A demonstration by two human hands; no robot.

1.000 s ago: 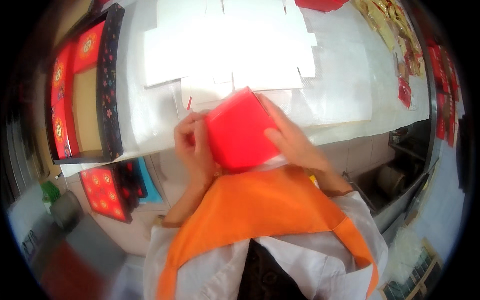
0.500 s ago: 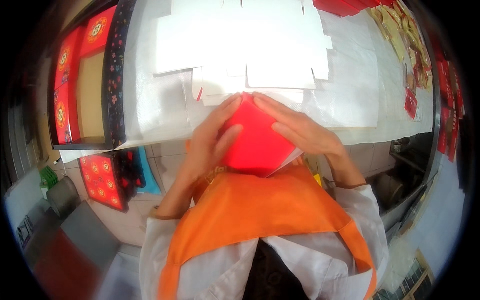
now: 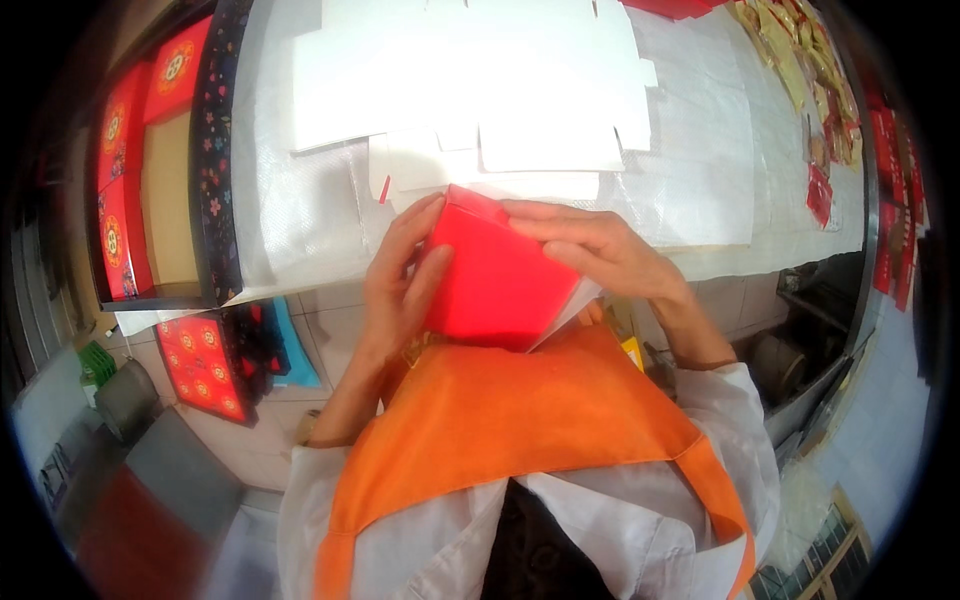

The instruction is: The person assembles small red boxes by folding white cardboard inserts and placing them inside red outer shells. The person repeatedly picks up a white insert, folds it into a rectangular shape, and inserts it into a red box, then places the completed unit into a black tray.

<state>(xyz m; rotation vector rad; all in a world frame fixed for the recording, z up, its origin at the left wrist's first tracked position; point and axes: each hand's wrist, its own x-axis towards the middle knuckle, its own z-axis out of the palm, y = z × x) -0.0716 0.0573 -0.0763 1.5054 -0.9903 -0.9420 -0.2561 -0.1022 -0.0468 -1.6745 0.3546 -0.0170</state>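
Between my hands, close to the orange apron, is a red cardboard box (image 3: 500,275), tilted, with white inner card showing along its lower right edge. My left hand (image 3: 405,265) grips its left side, the thumb lying along the near face. My right hand (image 3: 605,250) holds the upper right side, its fingers bent over the top edge by a folded flap. Just beyond the box, flat white cardboard blanks (image 3: 470,85) lie stacked on the sheet-covered table (image 3: 690,180).
At the left table edge stands a dark flowered tray (image 3: 217,170) holding several red boxes (image 3: 125,130). Gold and red packets (image 3: 800,60) lie at the far right. Below left is another tray of red boxes (image 3: 205,360). A small red strip (image 3: 384,188) lies near the blanks.
The box has turned slightly and shifted left, so its upper flap edge now shows. My right fingers have moved from the top corner along the upper right edge.
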